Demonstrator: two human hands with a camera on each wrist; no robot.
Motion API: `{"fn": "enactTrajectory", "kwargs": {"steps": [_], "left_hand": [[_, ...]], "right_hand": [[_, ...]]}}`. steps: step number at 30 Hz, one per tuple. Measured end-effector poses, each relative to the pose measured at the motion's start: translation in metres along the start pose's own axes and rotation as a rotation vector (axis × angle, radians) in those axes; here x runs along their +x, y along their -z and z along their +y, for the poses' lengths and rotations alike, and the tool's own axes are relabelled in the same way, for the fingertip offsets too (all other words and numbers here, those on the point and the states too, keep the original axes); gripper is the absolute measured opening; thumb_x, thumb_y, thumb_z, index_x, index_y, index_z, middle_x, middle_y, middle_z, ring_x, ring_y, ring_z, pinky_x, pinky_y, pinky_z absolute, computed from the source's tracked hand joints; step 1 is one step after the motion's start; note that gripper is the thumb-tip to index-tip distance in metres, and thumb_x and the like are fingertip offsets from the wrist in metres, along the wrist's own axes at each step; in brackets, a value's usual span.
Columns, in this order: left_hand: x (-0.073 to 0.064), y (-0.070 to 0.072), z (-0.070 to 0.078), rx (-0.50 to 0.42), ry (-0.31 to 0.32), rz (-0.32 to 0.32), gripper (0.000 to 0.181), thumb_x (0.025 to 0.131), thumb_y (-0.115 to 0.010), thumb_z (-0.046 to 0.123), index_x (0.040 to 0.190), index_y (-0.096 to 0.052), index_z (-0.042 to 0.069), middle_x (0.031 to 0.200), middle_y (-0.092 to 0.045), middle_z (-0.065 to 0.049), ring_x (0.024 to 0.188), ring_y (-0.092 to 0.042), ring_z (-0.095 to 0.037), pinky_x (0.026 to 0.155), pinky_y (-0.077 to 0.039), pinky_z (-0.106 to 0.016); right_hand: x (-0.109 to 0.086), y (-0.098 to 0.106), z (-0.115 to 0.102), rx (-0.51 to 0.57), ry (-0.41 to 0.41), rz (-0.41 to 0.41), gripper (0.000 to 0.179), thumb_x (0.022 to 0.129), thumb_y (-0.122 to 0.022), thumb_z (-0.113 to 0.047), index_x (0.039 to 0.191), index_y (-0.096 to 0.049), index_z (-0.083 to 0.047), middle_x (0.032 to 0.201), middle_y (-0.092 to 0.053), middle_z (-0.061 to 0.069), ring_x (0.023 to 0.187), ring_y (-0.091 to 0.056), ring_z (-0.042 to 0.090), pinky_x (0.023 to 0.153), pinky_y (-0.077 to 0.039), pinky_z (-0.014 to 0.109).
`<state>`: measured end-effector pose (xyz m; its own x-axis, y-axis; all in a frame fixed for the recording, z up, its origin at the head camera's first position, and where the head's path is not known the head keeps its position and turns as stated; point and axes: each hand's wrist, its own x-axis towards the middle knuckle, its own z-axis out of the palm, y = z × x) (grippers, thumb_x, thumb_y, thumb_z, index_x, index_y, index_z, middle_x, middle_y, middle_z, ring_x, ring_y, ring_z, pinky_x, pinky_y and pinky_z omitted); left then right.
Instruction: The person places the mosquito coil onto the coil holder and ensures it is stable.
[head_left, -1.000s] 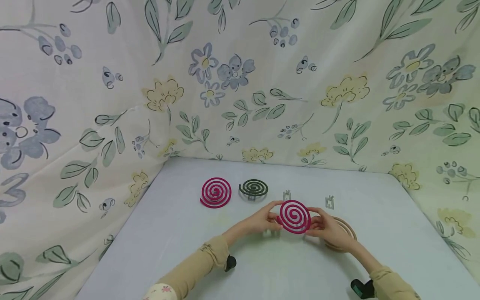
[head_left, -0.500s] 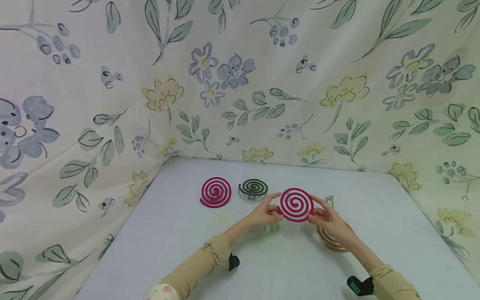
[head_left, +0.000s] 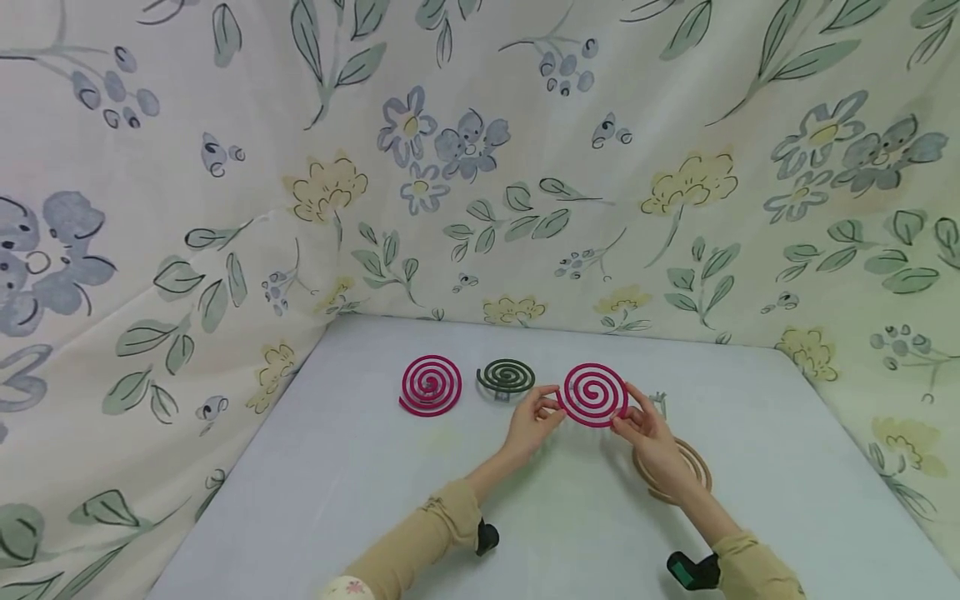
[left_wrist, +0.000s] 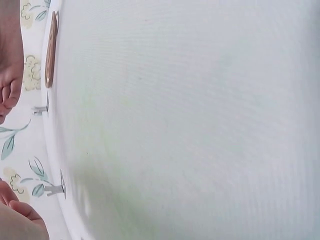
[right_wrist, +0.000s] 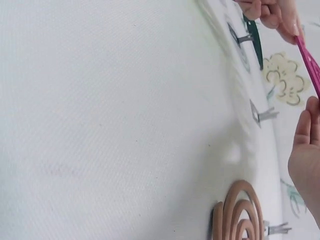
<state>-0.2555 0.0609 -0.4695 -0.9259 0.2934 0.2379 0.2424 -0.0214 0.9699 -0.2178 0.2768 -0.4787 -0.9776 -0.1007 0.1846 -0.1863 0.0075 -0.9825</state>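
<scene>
A pink mosquito coil [head_left: 592, 395] is held up above the table by both hands. My left hand [head_left: 532, 425] pinches its left edge. On the opposite edge my right hand [head_left: 651, 440] grips it between thumb and fingers. Seen nearly edge-on in the right wrist view, the pink coil [right_wrist: 309, 65] is off the table, and a small metal stand [right_wrist: 264, 116] rises from the tabletop nearby. A dark green coil [head_left: 507, 376] rests on a metal stand just left of the held one. Farther left is a second pink coil [head_left: 431, 385].
Beside my right wrist a brown coil [head_left: 703, 468] lies on the white table [head_left: 360, 483], partly hidden by the hand. Another metal stand [head_left: 659, 403] shows behind my right hand. Floral cloth [head_left: 480, 250] hangs along the table's back and sides.
Both hands have carried the pink coil away from me, toward the back of the table, and it now covers the metal stand behind it. The other coils have stayed put.
</scene>
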Motion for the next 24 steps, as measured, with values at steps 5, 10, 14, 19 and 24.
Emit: {"fn": "enactTrajectory", "kwargs": {"steps": [5, 10, 14, 19, 24], "left_hand": [[-0.002, -0.005, 0.01, 0.053, -0.015, 0.034, 0.042, 0.084, -0.063, -0.006, 0.125, -0.051, -0.013, 0.094, -0.062, -0.034, 0.066, -0.047, -0.015, 0.055, -0.037, -0.012], [0.004, -0.012, -0.004, 0.049, 0.008, 0.068, 0.052, 0.082, -0.068, -0.004, 0.13, -0.048, -0.007, 0.095, -0.063, -0.032, 0.067, -0.049, -0.014, 0.055, -0.038, -0.012], [0.014, -0.019, -0.029, 0.072, 0.058, 0.133, 0.06, 0.079, -0.073, 0.001, 0.133, -0.048, -0.001, 0.093, -0.066, -0.024, 0.063, -0.047, -0.005, 0.053, -0.039, -0.012], [0.016, -0.023, -0.032, 0.094, 0.108, 0.196, 0.06, 0.078, -0.075, 0.005, 0.132, -0.049, -0.001, 0.091, -0.068, -0.021, 0.061, -0.048, -0.003, 0.053, -0.041, -0.013], [0.018, -0.027, -0.034, 0.081, 0.137, 0.248, 0.059, 0.077, -0.075, 0.003, 0.13, -0.049, -0.002, 0.089, -0.069, -0.021, 0.06, -0.047, -0.003, 0.052, -0.04, -0.013]], "right_hand": [[0.001, -0.002, 0.008, 0.027, -0.066, 0.094, 0.067, 0.095, -0.055, -0.006, 0.148, -0.014, -0.001, 0.094, -0.059, -0.011, 0.089, -0.06, -0.004, 0.085, -0.051, 0.017], [0.007, -0.004, 0.018, 0.087, -0.098, 0.16, 0.061, 0.094, -0.056, -0.007, 0.144, -0.021, -0.002, 0.092, -0.061, -0.013, 0.087, -0.061, -0.004, 0.087, -0.052, 0.02], [0.012, -0.006, 0.024, 0.106, -0.106, 0.173, 0.063, 0.094, -0.056, -0.004, 0.145, -0.02, -0.002, 0.089, -0.061, -0.014, 0.086, -0.06, -0.004, 0.085, -0.051, 0.017], [0.019, -0.009, 0.031, 0.092, -0.133, 0.148, 0.07, 0.093, -0.055, 0.0, 0.149, -0.015, -0.002, 0.088, -0.06, -0.015, 0.086, -0.059, -0.005, 0.082, -0.051, 0.016], [0.025, -0.014, 0.037, 0.105, -0.147, 0.143, 0.074, 0.093, -0.052, 0.004, 0.151, -0.008, -0.003, 0.085, -0.062, -0.017, 0.082, -0.059, -0.006, 0.077, -0.049, 0.013]]}}
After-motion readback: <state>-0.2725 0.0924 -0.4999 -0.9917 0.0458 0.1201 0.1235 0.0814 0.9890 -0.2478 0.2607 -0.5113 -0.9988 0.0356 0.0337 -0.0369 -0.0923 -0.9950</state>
